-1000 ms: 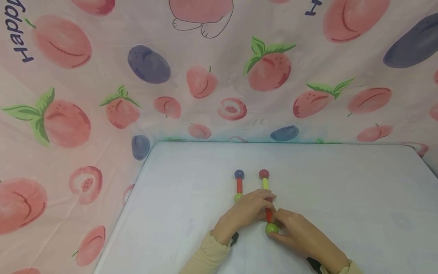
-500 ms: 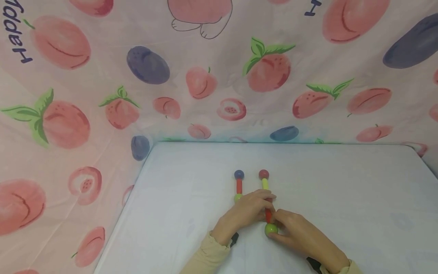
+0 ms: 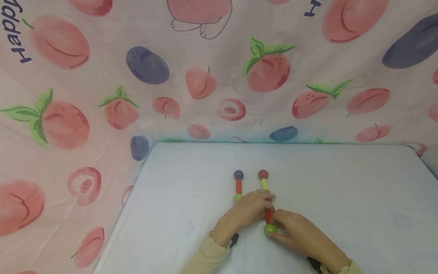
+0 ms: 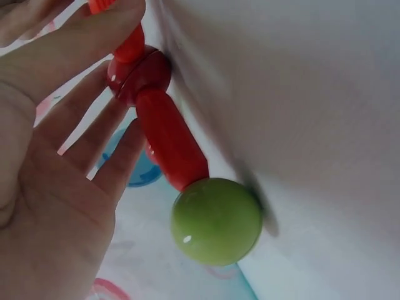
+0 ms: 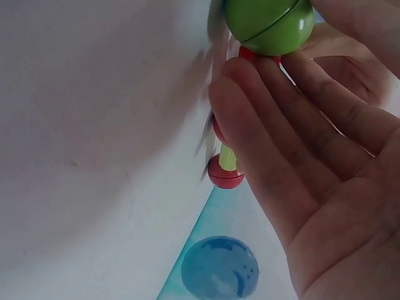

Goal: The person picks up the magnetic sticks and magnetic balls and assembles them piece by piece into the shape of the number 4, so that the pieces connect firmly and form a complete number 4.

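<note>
A straight chain of magnetic sticks and balls lies on the white table. Its far end is a red ball (image 3: 263,174) on a yellow-green stick (image 3: 264,184); its near end is a red stick (image 4: 172,140) joined to a green ball (image 3: 270,230). My left hand (image 3: 249,209) pinches another red stick (image 4: 130,47) farther up, beside a dark red ball (image 4: 139,74), and covers the chain's middle in the head view. My right hand (image 3: 297,228) holds the near end, thumb against the green ball and fingers by the adjoining red stick.
Left of the chain lies a shorter piece: a blue ball (image 3: 238,174), a red stick (image 3: 238,186) and a green ball (image 3: 237,198), partly behind my left hand. A fruit-patterned cloth (image 3: 205,49) rises behind the table (image 3: 342,182) and along its left side.
Both hands keep the same hold. The near green ball sits a hair farther left in the head view, where the whole scene has also shifted slightly left.
</note>
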The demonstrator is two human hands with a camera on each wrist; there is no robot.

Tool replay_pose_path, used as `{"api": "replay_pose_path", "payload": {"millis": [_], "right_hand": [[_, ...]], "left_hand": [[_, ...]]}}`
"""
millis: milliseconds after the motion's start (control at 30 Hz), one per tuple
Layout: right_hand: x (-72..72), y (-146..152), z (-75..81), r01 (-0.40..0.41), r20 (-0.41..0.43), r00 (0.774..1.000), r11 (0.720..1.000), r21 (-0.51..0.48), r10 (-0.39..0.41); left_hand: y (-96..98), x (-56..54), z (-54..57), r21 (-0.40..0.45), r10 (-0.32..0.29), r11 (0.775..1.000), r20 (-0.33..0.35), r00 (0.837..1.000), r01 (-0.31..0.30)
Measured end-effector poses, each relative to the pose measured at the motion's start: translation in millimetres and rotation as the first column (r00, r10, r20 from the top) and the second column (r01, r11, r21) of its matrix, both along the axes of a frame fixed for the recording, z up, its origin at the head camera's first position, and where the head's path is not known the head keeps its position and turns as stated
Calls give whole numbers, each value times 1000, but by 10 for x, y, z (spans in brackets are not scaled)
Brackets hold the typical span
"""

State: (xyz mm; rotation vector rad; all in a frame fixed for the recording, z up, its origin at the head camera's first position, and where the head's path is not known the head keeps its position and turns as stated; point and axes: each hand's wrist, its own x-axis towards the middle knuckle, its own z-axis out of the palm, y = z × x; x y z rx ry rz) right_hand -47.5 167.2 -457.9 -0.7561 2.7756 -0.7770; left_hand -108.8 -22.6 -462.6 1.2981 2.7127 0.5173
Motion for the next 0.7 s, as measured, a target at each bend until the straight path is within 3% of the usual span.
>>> {"api": "replay_pose_path", "payload": {"millis": [300, 600, 700], "right_hand": [[2, 23, 72, 32, -56, 998, 998, 49, -30], [8, 43, 101, 63, -239, 970, 998, 24, -55], [-4, 57, 99, 71, -261, 963, 997, 14, -65]], "left_hand": [[-63, 29, 130, -13, 69, 998, -24, 997, -69], [-131, 67, 220, -8, 180, 983, -100, 979, -182], [-160, 88, 242, -7, 213, 976, -120, 970, -216]]}}
